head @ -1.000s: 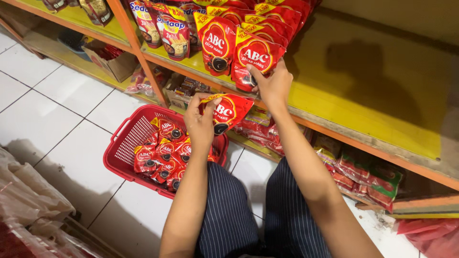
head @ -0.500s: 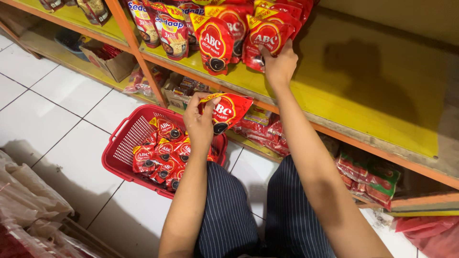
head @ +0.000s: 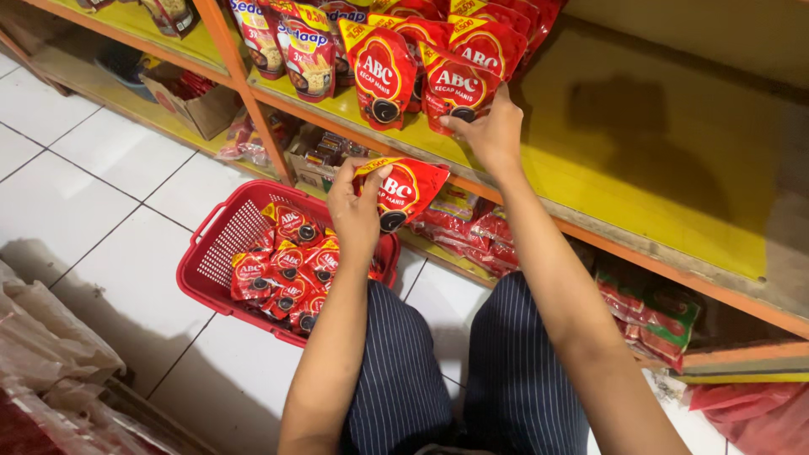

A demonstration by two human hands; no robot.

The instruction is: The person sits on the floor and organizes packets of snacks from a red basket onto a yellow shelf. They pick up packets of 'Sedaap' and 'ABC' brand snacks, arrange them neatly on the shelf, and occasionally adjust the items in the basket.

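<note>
Head view is showing the right hand (head: 491, 135) coming back down the row since half a second ago, fingers now pinching the front glossy red pouch (head: 456, 88) upright on the yellow shelf (head: 640, 168); the row is looking fuller; the left hand (head: 357, 215) is still gripping a limp spare pouch (head: 403, 192) over the red mesh basket (head: 221, 244) of crinkly sachets.

a yellow shelf (head: 640, 168) with an orange front edge carries red sauce pouches (head: 383, 72) standing in rows at its left, bare to the right. on the white tiled floor (head: 93, 194) at near left sits a red plastic basket (head: 221, 244).
</note>
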